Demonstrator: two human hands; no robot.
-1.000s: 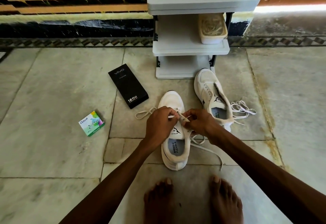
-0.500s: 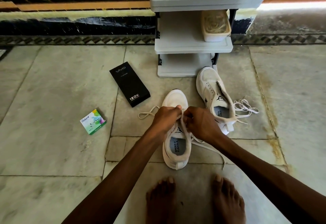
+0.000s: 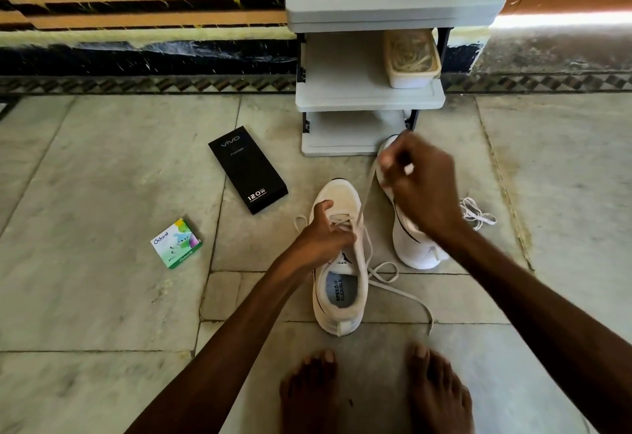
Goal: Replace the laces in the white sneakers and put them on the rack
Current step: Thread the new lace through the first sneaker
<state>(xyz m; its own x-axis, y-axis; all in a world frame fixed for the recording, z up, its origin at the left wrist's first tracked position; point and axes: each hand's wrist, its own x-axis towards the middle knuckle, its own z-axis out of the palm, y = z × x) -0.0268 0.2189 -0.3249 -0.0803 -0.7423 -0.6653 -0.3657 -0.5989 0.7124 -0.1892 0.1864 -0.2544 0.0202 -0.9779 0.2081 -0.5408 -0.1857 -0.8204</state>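
Note:
A white sneaker (image 3: 342, 300) stands on the floor in front of me, toe pointing away. My left hand (image 3: 323, 238) grips its upper by the eyelets. My right hand (image 3: 419, 184) is raised beyond it and pinches a white lace (image 3: 366, 194), drawn taut up out of the shoe. The lace's other end (image 3: 407, 293) trails on the floor to the right. The second white sneaker (image 3: 415, 245) lies behind my right hand, partly hidden, with a loose lace (image 3: 477, 214) beside it. The grey shoe rack (image 3: 369, 98) stands just past both shoes.
A tub of laces (image 3: 412, 61) sits on the rack's middle shelf. A black phone box (image 3: 248, 168) and a small green-and-white box (image 3: 176, 243) lie on the stone floor to the left. My bare feet (image 3: 372, 389) are at the bottom. The wall runs behind the rack.
My right hand has lifted away from the shoe, up and to the right, pulling the lace taut through the eyelets. My left hand stays on the sneaker.

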